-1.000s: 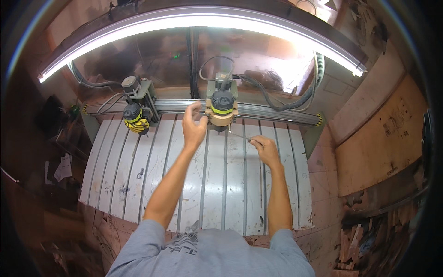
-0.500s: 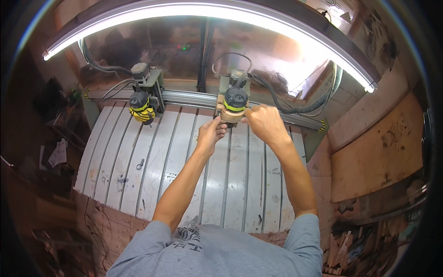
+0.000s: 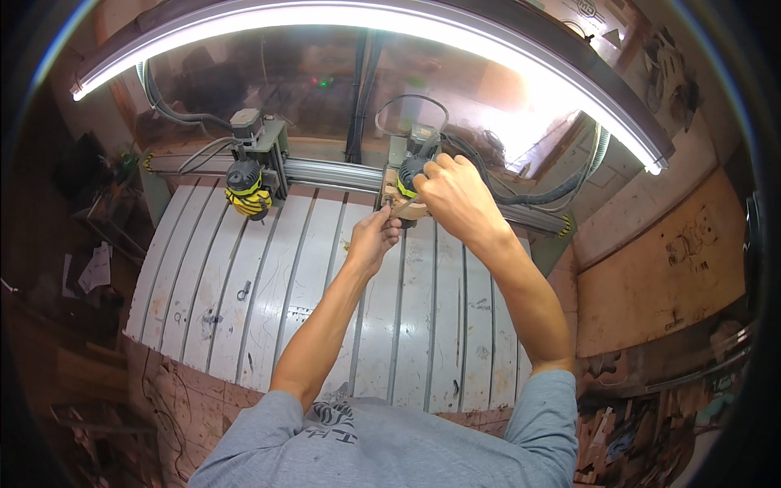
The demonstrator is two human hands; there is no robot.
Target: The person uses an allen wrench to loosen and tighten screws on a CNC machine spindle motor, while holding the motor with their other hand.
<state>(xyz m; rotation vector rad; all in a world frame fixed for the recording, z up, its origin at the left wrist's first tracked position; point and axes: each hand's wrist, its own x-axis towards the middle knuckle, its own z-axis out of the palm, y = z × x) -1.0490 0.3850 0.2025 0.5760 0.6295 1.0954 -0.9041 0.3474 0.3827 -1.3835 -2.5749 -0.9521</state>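
Note:
A black and lime-green router motor (image 3: 409, 180) sits upright in a wooden mount (image 3: 416, 210) on the right carriage of a gantry machine. At the mount's left front edge, my left hand (image 3: 376, 237) has its thumb and fingers drawn together; what they pinch is too small to make out. My right hand (image 3: 457, 195) is closed in front of the motor's right side, covering part of it. Its fingertips are turned away from view, so anything in them is hidden. A second router motor (image 3: 244, 180), with a yellow and black striped wrap, hangs on the left carriage.
Below the gantry rail (image 3: 333, 174) lies a white slotted machine bed (image 3: 268, 309), with a small dark ring-shaped part (image 3: 243, 290) on it. A bright tube lamp (image 3: 358, 15) spans overhead. Cable hoses (image 3: 537, 198) run beside the right carriage. A wooden board (image 3: 659, 268) leans at right.
My right hand has shifted left and slightly up, from the mount's right side to in front of the motor. My left hand stays at the mount's left edge.

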